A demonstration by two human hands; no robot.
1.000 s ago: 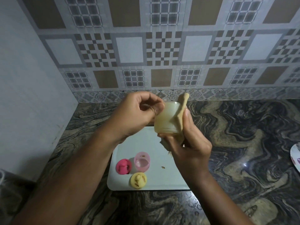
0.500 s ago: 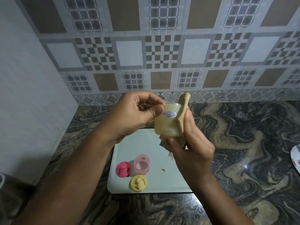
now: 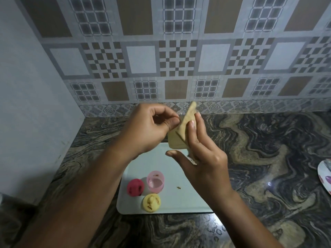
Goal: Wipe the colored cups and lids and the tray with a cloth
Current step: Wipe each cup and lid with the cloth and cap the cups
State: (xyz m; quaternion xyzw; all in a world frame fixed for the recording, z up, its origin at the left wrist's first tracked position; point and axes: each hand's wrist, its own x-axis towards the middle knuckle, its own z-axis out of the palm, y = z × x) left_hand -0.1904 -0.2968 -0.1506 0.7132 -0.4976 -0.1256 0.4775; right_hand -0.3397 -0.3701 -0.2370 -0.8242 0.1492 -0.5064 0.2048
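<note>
Slipping is the likeliest trouble. The pale yellow translucent plastic cup [image 3: 172, 140] hangs tilted in the air, pinched at its rim between the curled fingertips and thumb of the left hand [image 3: 148, 129], and nothing else grips it. The right hand [image 3: 204, 158] has its fingers nearly straight and presses the tan folded cloth [image 3: 186, 120] flat against the cup's wall. Its thumb is spread wide just under the cup's base, apparently not touching it. A hard rub from those fingers could twist the cup out of the pinch, and I judge it would then drop onto whatever lies beneath the right thumb. The cloth is only pressed, not clasped, so it could slide away if the pressure eases.

Under both wrists sits the pale rectangular plastic tray [image 3: 179, 203], on the dark marbled stone counter [image 3: 268, 149]. Below the left hand's knuckles, a pink translucent plastic cup [image 3: 155, 181] stands upright with brown specks at its rim and nothing else visible inside. Just beside it lie a magenta round lid [image 3: 135, 187] and a yellow round lid [image 3: 151, 202], both smeared brown. A brown crumb [image 3: 178, 188] rests on the tray near the right wrist. What is inside the held cup is hidden.
</note>
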